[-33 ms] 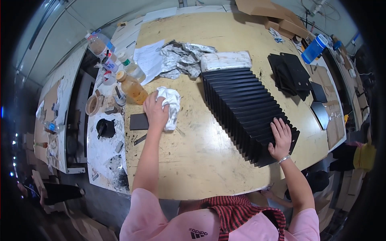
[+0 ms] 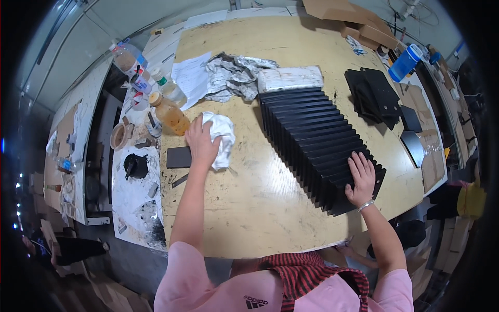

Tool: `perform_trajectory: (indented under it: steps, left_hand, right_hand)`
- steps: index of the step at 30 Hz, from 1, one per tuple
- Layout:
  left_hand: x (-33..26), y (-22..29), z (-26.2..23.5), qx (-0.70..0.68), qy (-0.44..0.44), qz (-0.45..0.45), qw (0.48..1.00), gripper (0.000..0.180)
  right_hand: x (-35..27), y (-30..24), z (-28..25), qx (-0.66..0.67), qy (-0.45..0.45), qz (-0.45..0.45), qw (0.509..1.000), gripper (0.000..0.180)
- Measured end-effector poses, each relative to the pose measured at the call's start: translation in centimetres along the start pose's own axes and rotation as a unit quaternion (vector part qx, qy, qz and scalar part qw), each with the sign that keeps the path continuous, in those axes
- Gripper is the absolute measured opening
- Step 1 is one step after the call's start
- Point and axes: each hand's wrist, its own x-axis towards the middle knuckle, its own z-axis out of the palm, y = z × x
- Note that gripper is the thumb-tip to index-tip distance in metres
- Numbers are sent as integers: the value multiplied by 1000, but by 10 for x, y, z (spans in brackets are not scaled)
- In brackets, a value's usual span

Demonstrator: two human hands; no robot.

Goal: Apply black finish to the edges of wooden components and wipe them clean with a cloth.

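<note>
My left hand [image 2: 202, 141] is closed on a crumpled white cloth [image 2: 223, 134], which lies on the table. Beside that hand is a dark grey flat block [image 2: 178, 157], partly covered by it. A long black pleated bellows [image 2: 312, 138] stretches from the table's middle toward the near right. Across its near end rests my right hand [image 2: 362, 179], palm down with fingers stretched out and a bracelet at the wrist. At the far end of the bellows, touching it, sits a white, scuffed block [image 2: 290, 78].
An amber-filled bottle [image 2: 169, 114] and several other bottles stand left of the cloth. Crumpled grey paper [image 2: 234, 78] lies farther back. Black plates [image 2: 375, 99] are piled at right, near a blue bottle [image 2: 405, 63]. Another person's arm [image 2: 358, 256] shows below the table edge.
</note>
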Motion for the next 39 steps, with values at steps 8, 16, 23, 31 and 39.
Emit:
perform_trajectory:
  steps: [8, 16, 23, 31, 39]
  left_hand:
    - [13, 13, 10, -63, -59, -87, 993, 41]
    - [-50, 225, -31, -370, -64, -51, 925, 51]
    - [-125, 287, -2, -362, -19, 25, 932, 57]
    - [-185, 262, -7, -421, -147, 53, 894, 42]
    - [-158, 296, -7, -444, -83, 81, 888, 34]
  right_hand:
    - [1, -3, -3, 5, -5, 1, 1000, 61]
    - [-8, 7, 3, -14, -2, -12, 1000, 63]
    - [-6, 5, 7, -1, 0, -19, 1000, 65]
    - [-2, 1, 11, -7, -9, -29, 1000, 63]
    - [-13, 11, 9, -39, -24, -29, 999, 67]
